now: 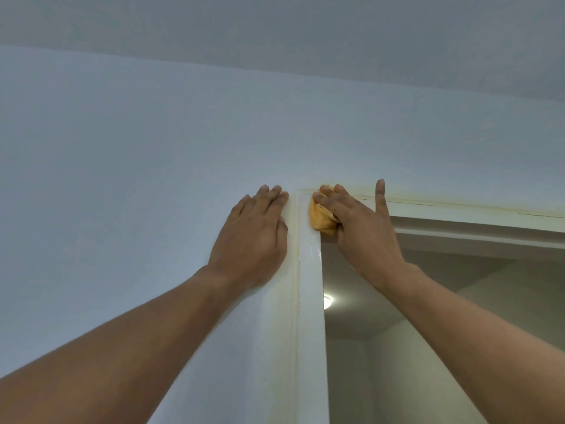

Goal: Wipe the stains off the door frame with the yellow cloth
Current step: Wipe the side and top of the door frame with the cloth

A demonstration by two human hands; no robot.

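Up at the door frame (309, 270) corner, right hand (360, 228) presses the bunched yellow cloth (319, 217), left hand (253, 240) flat and empty on the wall (122, 179), yellowish stains (458, 205) remaining along the top.

My right hand (360, 221) presses the yellow cloth (321, 220) against the top corner of the door frame (310, 270), thumb stretched up. Just left of it, my left hand (253, 237) lies flat on the wall (137, 148).

Home interior, painted wall (122, 148), white door frame (310, 301), ceiling light (327, 301) in room beyond
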